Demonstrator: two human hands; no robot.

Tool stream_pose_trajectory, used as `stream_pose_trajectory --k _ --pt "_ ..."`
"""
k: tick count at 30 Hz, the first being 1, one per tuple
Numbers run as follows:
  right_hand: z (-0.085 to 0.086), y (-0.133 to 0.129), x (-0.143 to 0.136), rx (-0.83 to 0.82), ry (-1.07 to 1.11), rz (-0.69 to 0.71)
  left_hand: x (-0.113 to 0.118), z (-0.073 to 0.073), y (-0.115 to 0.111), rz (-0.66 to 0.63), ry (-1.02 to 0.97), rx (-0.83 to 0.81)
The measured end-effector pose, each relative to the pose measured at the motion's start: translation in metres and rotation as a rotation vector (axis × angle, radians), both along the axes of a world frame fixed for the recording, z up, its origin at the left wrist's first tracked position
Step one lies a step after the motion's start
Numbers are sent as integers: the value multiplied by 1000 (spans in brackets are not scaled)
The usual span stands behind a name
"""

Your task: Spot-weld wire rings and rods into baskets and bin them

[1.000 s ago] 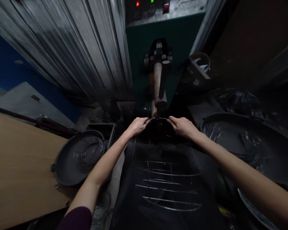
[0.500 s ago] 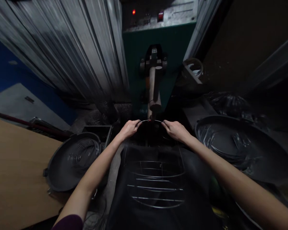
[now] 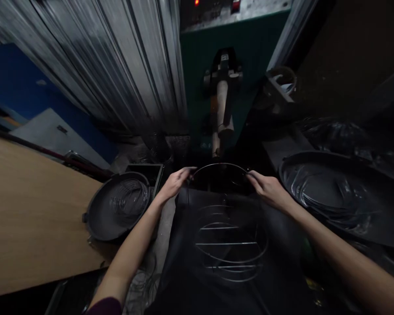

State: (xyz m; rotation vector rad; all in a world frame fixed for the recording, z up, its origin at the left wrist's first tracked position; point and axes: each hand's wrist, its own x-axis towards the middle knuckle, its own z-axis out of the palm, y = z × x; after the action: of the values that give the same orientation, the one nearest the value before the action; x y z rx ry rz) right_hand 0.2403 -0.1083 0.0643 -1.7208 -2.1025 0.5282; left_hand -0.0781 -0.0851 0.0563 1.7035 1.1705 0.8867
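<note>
A round wire frame (image 3: 226, 243) of thin shiny rods hangs before me, with straight bars across its lower part and a larger ring at the far side. My left hand (image 3: 176, 183) pinches that far ring on its left, fingers closed. On the opposite side my right hand (image 3: 267, 189) grips it between thumb and fingers. The ring's top arc lies just below the tip of a metal arm of a green machine (image 3: 197, 87); I cannot tell whether they touch. Shadow hides part of the frame between my hands.
On the left a dark round basin (image 3: 100, 214) holds loops of wire, beside a wooden board (image 3: 36, 218). A larger dark basin (image 3: 377, 192) with wire rings stands on the right. Corrugated metal sheeting (image 3: 131, 57) rises behind. Dark cloth (image 3: 170, 271) covers my lap.
My hands have moved farther apart along the ring, and more of its arc shows below the metal arm. The view has shifted, so the machine appears higher and farther right.
</note>
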Motion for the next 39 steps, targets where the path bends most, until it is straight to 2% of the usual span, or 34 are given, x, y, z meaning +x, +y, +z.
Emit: stream_pose_trajectory --k 2,4,6,7,9,12,14,18,20,22,29,33,35,39 --pt "0 -12 10 65 15 -95 -21 -23 -39 185 -213 -227" --pt "2 -22 18 101 36 -213 -28 -53 -76 125 -272 -607" --pt "3 -30 19 129 97 -304 -22 -76 -100 93 -401 -893" --pt "2 -33 17 144 141 -331 -14 -82 -106 101 -484 -983" --pt "-7 -36 11 168 246 -347 4 -82 -105 211 -646 -1053" --pt "-37 -46 18 136 395 -318 30 -63 -79 556 -726 -949" --pt "-61 -68 41 42 354 -382 40 -50 -59 696 -715 -858" --pt "-104 -138 126 -187 -122 -831 48 -38 -35 629 -808 -720" --pt "-120 -166 167 -242 -224 -913 55 -39 -27 629 -846 -661" --pt "-133 -181 190 -277 -263 -898 66 -41 -19 636 -867 -627" --pt "-166 -191 191 -245 -291 -705 94 -42 3 587 -960 -496" --pt "-186 -189 205 -204 -234 -713 96 -52 16 611 -980 -362" --pt "-186 -188 207 -212 -216 -714 96 -58 17 620 -970 -309" --pt "-171 -196 201 -174 -246 -719 95 -66 12 645 -924 -262"
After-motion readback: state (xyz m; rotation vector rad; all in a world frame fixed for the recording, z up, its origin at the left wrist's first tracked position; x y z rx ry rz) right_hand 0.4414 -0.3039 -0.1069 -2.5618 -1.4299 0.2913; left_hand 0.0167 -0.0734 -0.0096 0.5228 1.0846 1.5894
